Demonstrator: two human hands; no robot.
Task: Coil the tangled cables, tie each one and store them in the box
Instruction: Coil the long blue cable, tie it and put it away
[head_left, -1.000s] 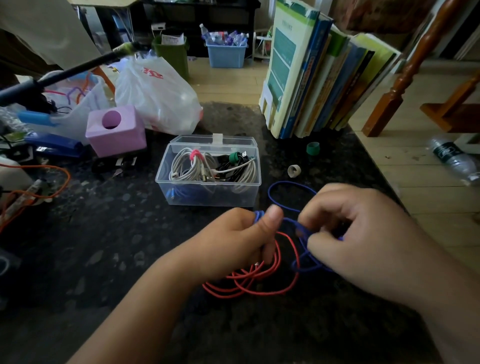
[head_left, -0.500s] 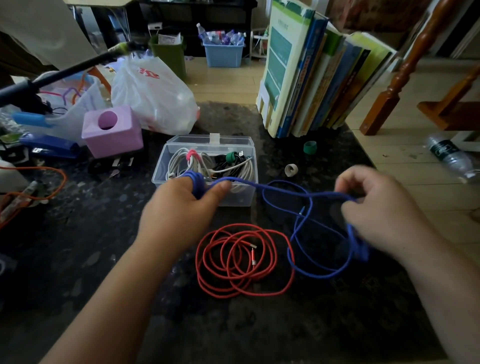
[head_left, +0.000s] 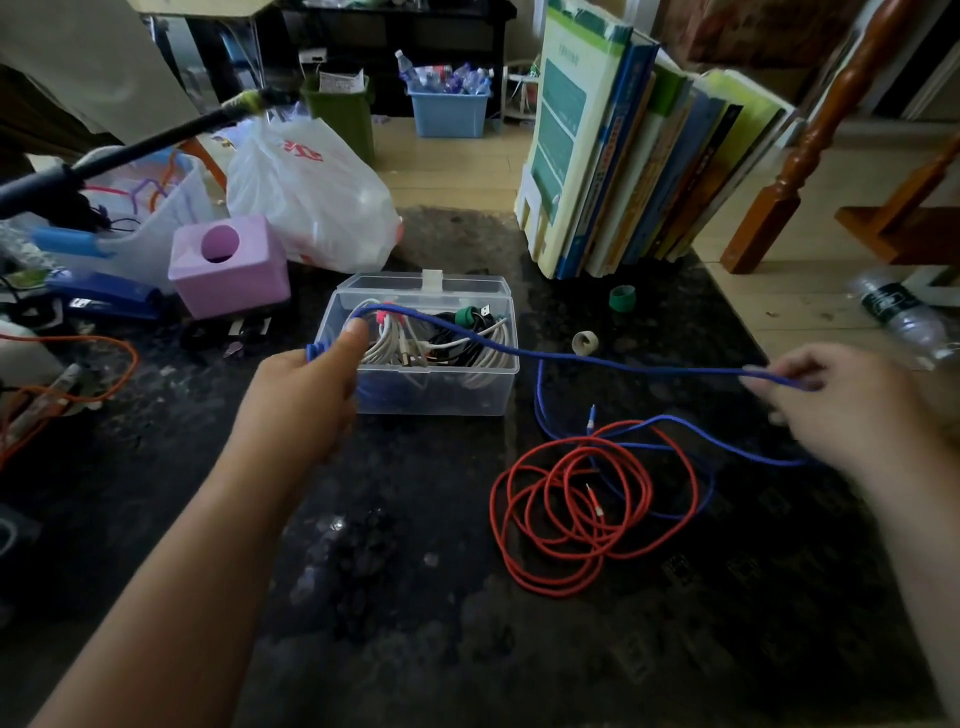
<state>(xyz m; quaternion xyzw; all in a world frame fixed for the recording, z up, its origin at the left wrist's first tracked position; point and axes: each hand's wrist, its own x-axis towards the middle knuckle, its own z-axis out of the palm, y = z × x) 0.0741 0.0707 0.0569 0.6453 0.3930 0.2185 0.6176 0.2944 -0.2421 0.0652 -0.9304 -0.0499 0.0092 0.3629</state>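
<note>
Head view: one blue cable (head_left: 613, 360) runs taut from side to side, pinched at each end by the left hand (head_left: 306, 395) and the right hand (head_left: 836, 410), its slack trailing below the right hand. One red cable (head_left: 587, 514) lies loosely coiled on the table (head_left: 415, 597) between both hands. One clear box (head_left: 421, 358) sits just beyond the left hand.

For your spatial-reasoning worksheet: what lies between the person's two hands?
In the head view, a taut blue cable runs from left hand to right hand, passing over the clear plastic box.
</note>
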